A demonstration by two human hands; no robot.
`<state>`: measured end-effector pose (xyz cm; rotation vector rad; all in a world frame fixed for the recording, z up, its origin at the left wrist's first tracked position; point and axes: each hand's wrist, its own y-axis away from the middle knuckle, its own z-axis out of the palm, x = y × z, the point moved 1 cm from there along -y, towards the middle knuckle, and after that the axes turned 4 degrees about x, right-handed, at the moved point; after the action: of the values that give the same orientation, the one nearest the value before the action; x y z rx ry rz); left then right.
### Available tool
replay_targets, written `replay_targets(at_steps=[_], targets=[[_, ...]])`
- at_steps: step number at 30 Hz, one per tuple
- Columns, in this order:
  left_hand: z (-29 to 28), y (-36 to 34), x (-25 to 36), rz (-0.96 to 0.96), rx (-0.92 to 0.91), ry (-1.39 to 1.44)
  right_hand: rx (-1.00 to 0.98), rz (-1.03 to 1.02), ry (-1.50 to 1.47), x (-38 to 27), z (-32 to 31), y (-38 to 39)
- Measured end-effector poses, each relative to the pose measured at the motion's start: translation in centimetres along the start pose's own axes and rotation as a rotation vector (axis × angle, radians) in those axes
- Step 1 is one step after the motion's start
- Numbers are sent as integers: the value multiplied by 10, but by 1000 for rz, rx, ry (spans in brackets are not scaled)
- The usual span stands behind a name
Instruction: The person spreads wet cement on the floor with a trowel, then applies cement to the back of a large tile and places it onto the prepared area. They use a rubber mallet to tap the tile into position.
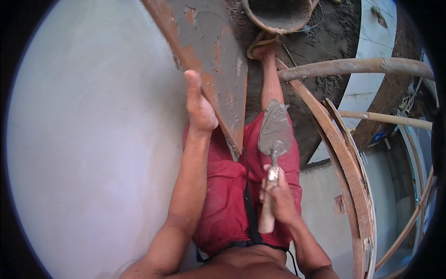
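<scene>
In my right hand [278,195] is a pointing trowel [275,135], its wooden handle wrapped by my fingers. Wet grey mortar coats the blade, which points away from me above my right thigh. My left hand [200,109] is at the left edge of a brown wooden board [211,88] smeared with grey mortar. The thumb sticks up outside that edge, while the fingers are hidden beneath the board. One corner of the board reaches in between my thighs.
A smooth pale wall [93,139] fills the left side. Beyond my foot, a round bucket [278,21] with mortar inside stands on a mortar-strewn surface [320,51]. Bamboo poles [353,67] and wooden planks [346,172] cross at my right.
</scene>
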<state>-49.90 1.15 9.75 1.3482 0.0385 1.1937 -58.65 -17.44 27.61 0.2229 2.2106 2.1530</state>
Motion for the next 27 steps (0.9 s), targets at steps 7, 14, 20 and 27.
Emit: replay_targets(at_steps=[7, 14, 20, 27], targets=[[73, 8, -13, -41, -80, -279, 309, -568, 655, 18, 72, -24], [86, 10, -16, 4, -123, -247, 79, -326, 738, 11, 70, 16], [49, -2, -17, -69, -184, -224, 38, -208, 531, 20, 56, 67], [15, 1, -15, -85, -77, -67, 291, -355, 642, -27, -29, 1]])
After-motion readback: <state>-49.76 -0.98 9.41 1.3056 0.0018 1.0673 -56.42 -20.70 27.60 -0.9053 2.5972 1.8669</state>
